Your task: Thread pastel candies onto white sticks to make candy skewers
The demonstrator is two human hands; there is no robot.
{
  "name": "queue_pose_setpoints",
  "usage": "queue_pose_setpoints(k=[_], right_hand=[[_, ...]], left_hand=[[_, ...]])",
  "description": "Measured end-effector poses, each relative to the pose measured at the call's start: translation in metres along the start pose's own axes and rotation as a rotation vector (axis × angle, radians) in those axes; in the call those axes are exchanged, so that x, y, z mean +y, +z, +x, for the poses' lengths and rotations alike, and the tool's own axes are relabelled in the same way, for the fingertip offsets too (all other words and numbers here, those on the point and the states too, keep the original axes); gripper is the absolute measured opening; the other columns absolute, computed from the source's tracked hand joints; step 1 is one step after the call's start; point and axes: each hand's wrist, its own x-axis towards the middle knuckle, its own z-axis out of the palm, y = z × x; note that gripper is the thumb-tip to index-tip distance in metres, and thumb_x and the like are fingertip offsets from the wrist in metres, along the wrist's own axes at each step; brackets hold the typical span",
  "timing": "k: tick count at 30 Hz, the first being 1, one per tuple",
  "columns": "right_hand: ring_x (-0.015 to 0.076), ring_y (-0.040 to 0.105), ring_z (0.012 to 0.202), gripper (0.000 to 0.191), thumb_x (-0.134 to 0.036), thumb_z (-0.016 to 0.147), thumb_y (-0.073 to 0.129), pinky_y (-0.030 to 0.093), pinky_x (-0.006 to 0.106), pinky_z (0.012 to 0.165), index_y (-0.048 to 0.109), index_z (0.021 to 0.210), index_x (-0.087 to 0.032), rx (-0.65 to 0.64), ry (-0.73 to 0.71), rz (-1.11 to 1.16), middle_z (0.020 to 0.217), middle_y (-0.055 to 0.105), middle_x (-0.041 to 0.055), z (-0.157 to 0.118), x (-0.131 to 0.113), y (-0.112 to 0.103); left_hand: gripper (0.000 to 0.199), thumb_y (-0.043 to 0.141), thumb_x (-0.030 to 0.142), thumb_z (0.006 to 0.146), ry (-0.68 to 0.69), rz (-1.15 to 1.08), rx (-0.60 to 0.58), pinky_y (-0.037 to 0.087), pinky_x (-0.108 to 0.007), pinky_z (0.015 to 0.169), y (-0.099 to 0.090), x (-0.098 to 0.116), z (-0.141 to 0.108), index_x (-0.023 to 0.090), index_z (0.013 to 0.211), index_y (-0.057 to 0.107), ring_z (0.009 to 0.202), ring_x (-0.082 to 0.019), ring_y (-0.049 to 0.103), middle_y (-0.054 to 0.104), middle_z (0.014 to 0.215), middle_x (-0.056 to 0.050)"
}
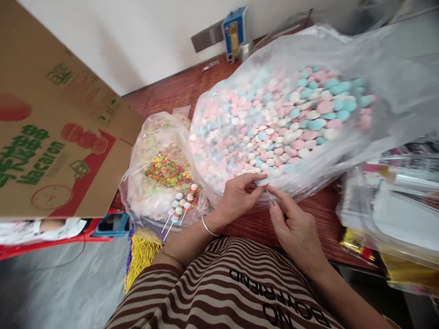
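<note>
Between the thumb and fingers of my left hand (238, 194) is a small pink, white and blue marshmallow (262, 182). My right hand (295, 230) pinches a thin stick (270, 195), its upper end touching the underside of the marshmallow. Both hands are close together at the near edge of a big clear bag of pink, white and blue marshmallows (308, 123). Left of my left hand, several marshmallow skewers (179, 208) lie on a second clear bag, which holds small colourful ring-shaped pieces (169, 170).
A large cardboard box (65, 123) stands at the left. Plastic packaging (404, 196) is piled at the right of the red-brown wooden table (157, 96). A blue box (235, 34) stands by the wall socket (207, 37). Yellow tassels (144, 256) hang at the front left.
</note>
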Motion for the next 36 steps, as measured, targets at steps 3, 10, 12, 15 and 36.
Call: queue_pose_setpoints(k=[3,10,12,15,36], right_hand=[[0.0247,0.077,0.084,0.024,-0.027,0.098,0.050,0.057,0.031,0.070,0.063,0.117,-0.020,-0.035,0.000,0.024,0.097,0.080,0.0085,0.000,0.000,0.015],[0.0209,0.073,0.073,0.021,-0.036,0.098,0.056,0.057,0.030,0.069,0.064,0.111,-0.021,-0.070,0.024,0.159,0.088,0.078,0.0059,-0.010,-0.004,0.043],[0.0205,0.072,0.068,0.022,-0.037,0.098,0.057,0.056,0.029,0.065,0.064,0.111,-0.021,-0.097,0.042,0.178,0.081,0.077,0.0044,-0.013,-0.004,0.045],[0.0216,0.074,0.070,0.021,-0.038,0.097,0.058,0.058,0.030,0.066,0.064,0.110,-0.022,-0.133,0.048,0.201,0.079,0.077,0.0034,-0.013,-0.006,0.048],[0.0159,0.057,0.055,0.020,-0.024,0.099,0.045,0.039,0.027,0.055,0.059,0.113,-0.020,-0.521,-0.083,0.305,0.060,0.057,-0.0051,0.020,-0.045,0.118]], left_hand=[[0.030,0.064,0.027,0.090,0.030,0.061,0.020,0.056,-0.026,0.070,-0.008,-0.006,-0.025,0.020,0.118,0.073,0.075,-0.014,0.067,0.076,0.093,-0.007],[0.054,0.070,0.029,0.088,-0.016,0.296,0.327,0.054,-0.024,0.064,-0.084,-0.026,-0.070,0.024,0.141,0.058,0.064,-0.010,0.064,0.076,0.109,-0.008],[0.023,0.064,0.029,0.092,-0.021,0.494,0.520,0.053,-0.027,0.070,-0.123,-0.043,-0.069,0.021,0.112,0.074,0.072,-0.014,0.065,0.075,0.094,-0.007],[0.016,0.060,0.020,0.092,-0.106,0.685,0.518,0.051,-0.032,0.080,-0.178,-0.075,-0.054,0.019,0.097,0.075,0.083,-0.018,0.066,0.074,0.095,-0.008],[0.043,0.092,0.043,0.060,-0.479,-0.498,0.386,0.050,-0.023,0.051,-0.165,-0.062,-0.057,0.018,0.084,0.068,0.054,-0.011,0.062,0.070,0.068,0.000]])
